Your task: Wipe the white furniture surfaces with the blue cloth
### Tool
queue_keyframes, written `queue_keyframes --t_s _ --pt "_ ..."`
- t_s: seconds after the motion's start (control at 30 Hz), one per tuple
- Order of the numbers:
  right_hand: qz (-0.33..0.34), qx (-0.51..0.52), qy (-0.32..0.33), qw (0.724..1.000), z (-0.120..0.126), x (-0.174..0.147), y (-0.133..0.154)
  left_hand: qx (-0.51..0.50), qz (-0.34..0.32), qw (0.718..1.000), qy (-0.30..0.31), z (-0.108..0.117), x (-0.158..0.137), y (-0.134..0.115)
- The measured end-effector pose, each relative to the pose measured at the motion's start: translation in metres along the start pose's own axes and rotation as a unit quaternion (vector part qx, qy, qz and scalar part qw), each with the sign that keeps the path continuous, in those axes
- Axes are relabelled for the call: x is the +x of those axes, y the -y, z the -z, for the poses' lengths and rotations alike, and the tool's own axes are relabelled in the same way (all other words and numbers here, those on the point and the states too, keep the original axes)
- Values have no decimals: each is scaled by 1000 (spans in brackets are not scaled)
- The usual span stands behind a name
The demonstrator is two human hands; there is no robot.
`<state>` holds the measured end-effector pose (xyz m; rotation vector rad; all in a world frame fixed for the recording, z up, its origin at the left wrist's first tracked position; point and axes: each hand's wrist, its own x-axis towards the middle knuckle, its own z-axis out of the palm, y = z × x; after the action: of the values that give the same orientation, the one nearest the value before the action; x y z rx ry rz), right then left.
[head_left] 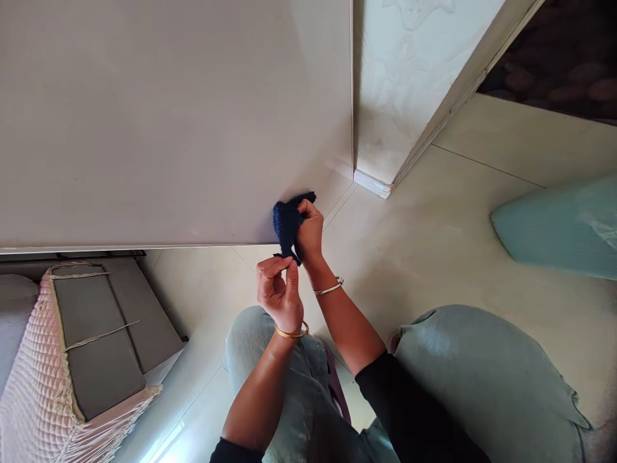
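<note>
A dark navy cloth (288,224) is bunched up in front of the lower corner of a large smooth beige panel (183,128). My right hand (311,228) is closed around the right side of the cloth. Just below and to the left, my left hand (280,292) pinches the cloth's lower end between thumb and fingers. Part of the cloth is hidden behind the right hand. Whether the cloth touches the panel, I cannot tell.
Right of the panel stands a pale wall end (405,96) with a small base block. A bluish-green rounded object (559,225) lies on the tiled floor (463,212) at right. At lower left is grey furniture (96,341) with a pink quilted cover (36,379). My bent knees frame the floor below.
</note>
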<state>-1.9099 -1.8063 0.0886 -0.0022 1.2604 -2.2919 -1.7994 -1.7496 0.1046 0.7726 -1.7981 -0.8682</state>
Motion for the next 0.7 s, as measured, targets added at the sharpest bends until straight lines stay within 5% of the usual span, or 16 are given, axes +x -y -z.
queue_keyframes --t_s 0.17,0.33,0.47,0.63,0.7 --pt "76 -11 26 997 -5 -2 8 -7 2 1000 -26 3 1 3" --pt "9 -33 5 999 -8 -4 11 0 -4 1000 -2 2 3 10" --pt "79 -76 36 993 -12 -6 13 34 -44 998 -16 1 2 12" --pt "178 -223 -72 956 7 -19 -37 40 -33 998 -26 -1 9 17" --pt "196 -270 -48 941 8 -27 -60 47 -63 995 -55 3 12 19"
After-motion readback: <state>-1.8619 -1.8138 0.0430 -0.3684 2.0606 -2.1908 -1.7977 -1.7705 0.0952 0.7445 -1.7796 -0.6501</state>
